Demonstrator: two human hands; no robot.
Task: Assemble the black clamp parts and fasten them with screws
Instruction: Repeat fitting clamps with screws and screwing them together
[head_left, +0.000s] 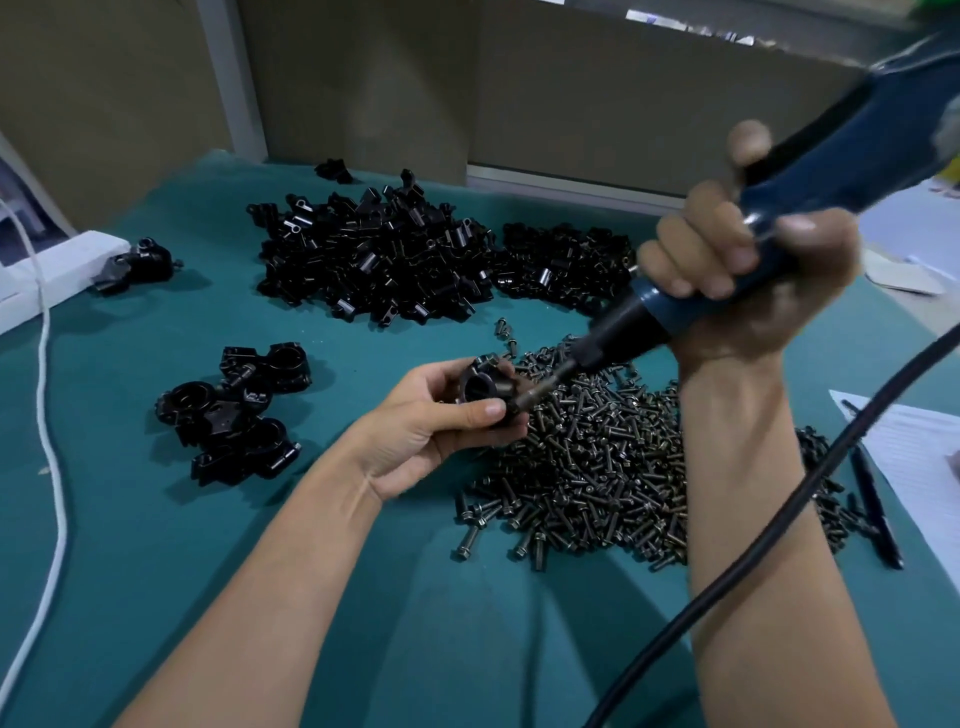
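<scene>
View: head camera, looking down over both forearms.
Step in hand: driving a screw into the clamp (485, 387), judged from the driver bit (540, 396) set against its right side.
Left hand (436, 415): curled round the clamp, thumb across the near face, fingers behind it.
Right hand (748, 275): closed in a full fist round the blue body of the electric screwdriver (857, 145), tool tilted down and left toward the clamp.
Clamp position: held off the worktop (156, 519), just left of the screw pile (587, 457), round bore facing the camera.
Screw being driven: too small and too covered by the bit to make out.
Next move: probably keeping the bit in line with the screw and bracing the clamp against the twist until the screw seats, then laying the piece with the finished clamps (234, 410).
Finished clamps: small group on the worktop, left of the left hand.
Loose parts heap (374, 260): far centre, well apart from both hands.
Black cable (779, 519): crossing in front of the right forearm.
White cord (47, 364): along the left edge.
Pen (872, 499) and paper (914, 457): right edge, beside the screw pile.
</scene>
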